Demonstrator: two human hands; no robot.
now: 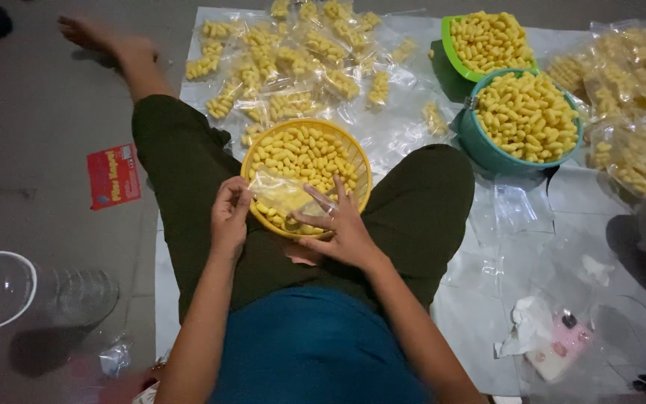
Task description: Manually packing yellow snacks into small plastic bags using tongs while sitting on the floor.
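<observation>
Grey floor carries a clear plastic sheet. Near centre, a yellow basket of yellow snacks rests on the person's lap. Left hand and right hand both pinch a small clear bag over the basket's near edge. Filled bags lie far; a teal bowl sits right.

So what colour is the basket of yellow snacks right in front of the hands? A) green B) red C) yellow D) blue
C: the basket between the knees, where the left hand and right hand hold a clear plastic bag, has a yellow rim; the green bowl and the teal bowl sit farther off.
</observation>
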